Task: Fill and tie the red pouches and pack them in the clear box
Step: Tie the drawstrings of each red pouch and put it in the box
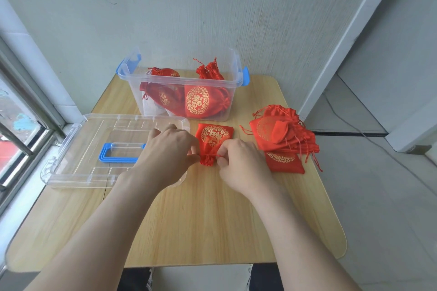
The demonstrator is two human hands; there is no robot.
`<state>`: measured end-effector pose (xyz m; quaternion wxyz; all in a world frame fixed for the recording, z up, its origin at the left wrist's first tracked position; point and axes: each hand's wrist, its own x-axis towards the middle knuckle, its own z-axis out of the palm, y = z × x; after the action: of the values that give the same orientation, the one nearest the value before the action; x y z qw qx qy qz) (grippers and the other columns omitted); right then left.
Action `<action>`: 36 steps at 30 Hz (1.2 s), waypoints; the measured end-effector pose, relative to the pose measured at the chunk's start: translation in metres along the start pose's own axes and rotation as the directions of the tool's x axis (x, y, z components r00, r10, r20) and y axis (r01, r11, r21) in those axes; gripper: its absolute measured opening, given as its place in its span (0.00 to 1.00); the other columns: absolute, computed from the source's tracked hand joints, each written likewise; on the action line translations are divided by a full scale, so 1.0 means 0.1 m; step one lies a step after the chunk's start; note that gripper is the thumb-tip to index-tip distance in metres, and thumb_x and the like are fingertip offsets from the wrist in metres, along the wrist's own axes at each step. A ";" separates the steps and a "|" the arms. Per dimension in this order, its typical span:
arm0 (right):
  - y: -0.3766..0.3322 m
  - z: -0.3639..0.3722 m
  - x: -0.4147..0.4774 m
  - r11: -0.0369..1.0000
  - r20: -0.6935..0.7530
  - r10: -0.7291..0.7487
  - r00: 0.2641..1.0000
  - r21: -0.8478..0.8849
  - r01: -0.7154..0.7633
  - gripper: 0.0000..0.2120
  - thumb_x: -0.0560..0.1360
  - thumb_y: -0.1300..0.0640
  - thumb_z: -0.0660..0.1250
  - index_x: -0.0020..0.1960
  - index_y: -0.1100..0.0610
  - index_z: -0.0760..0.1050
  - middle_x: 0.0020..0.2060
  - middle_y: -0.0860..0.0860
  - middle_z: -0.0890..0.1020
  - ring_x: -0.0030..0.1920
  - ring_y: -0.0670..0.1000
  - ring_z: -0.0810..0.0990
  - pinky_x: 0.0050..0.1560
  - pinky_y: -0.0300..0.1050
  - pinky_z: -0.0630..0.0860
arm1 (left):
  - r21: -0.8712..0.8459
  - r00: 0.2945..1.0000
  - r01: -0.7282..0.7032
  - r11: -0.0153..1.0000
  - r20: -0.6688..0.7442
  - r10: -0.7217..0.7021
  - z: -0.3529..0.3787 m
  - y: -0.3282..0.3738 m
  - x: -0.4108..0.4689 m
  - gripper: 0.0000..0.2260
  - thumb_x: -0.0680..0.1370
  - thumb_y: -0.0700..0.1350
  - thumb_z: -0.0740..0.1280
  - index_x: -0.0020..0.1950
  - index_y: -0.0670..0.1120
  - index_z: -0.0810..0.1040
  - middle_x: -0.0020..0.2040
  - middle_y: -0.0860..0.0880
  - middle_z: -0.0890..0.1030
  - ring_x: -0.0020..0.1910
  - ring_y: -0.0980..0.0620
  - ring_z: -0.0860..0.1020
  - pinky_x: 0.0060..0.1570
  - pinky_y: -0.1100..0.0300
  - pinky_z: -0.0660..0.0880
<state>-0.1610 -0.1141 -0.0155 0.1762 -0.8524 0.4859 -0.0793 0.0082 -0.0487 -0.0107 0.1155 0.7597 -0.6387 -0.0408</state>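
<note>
A red pouch (214, 136) with a gold round emblem lies on the wooden table (212, 220), its gathered mouth toward me. My left hand (169, 149) pinches the drawstring at the left of the cinched neck. My right hand (238, 163) pinches the string at the right of it. The clear box (151, 111) with blue latches stands behind and holds several tied red pouches (201, 101). A pile of flat red pouches (281, 139) lies to the right of my right hand.
The box's clear lid (78, 149) with a blue handle lies flat on the left, partly under my left hand. A window frame (21, 113) runs along the left edge. A wall stands behind the table; grey floor lies to the right.
</note>
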 end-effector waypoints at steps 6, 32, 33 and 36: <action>-0.02 -0.03 0.01 0.973 0.075 0.039 0.996 0.223 -0.055 0.10 0.83 0.57 0.59 0.58 0.52 0.78 0.52 0.53 0.83 0.52 0.58 0.81 0.47 0.48 0.75 | -0.245 0.998 -0.062 0.967 0.008 0.066 0.01 0.03 0.00 0.06 0.83 0.42 0.65 0.49 0.48 0.81 0.43 0.55 0.82 0.46 0.50 0.78 0.50 0.54 0.70; 0.03 -0.11 0.08 0.847 0.005 0.215 0.977 0.496 -0.189 0.13 0.76 0.51 0.73 0.40 0.61 0.84 0.31 0.52 0.84 0.35 0.53 0.82 0.35 0.43 0.75 | -0.416 0.989 0.140 0.899 0.100 -0.108 -0.02 0.14 0.04 0.16 0.85 0.53 0.64 0.41 0.45 0.78 0.35 0.50 0.78 0.36 0.50 0.76 0.38 0.53 0.72; 0.02 -0.12 0.07 0.857 -0.017 0.212 0.977 0.484 -0.177 0.12 0.75 0.52 0.73 0.39 0.60 0.84 0.33 0.53 0.85 0.37 0.53 0.83 0.36 0.44 0.76 | -0.412 0.991 0.131 0.902 0.077 -0.108 -0.01 0.15 0.04 0.17 0.85 0.53 0.64 0.41 0.45 0.78 0.35 0.49 0.78 0.37 0.49 0.77 0.40 0.51 0.73; 0.01 -0.13 0.07 0.855 -0.055 0.196 0.979 0.498 -0.143 0.03 0.73 0.52 0.74 0.42 0.52 0.85 0.33 0.46 0.83 0.34 0.45 0.81 0.33 0.42 0.72 | -0.435 0.992 0.125 0.892 0.024 -0.128 -0.01 0.19 0.05 0.19 0.85 0.52 0.64 0.36 0.46 0.74 0.32 0.50 0.76 0.35 0.48 0.74 0.37 0.52 0.70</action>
<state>-0.1621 -0.1231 -0.0043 0.3678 -0.7280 0.5315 -0.2286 -0.0091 -0.0563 -0.0055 0.2810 0.7547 -0.5623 -0.1878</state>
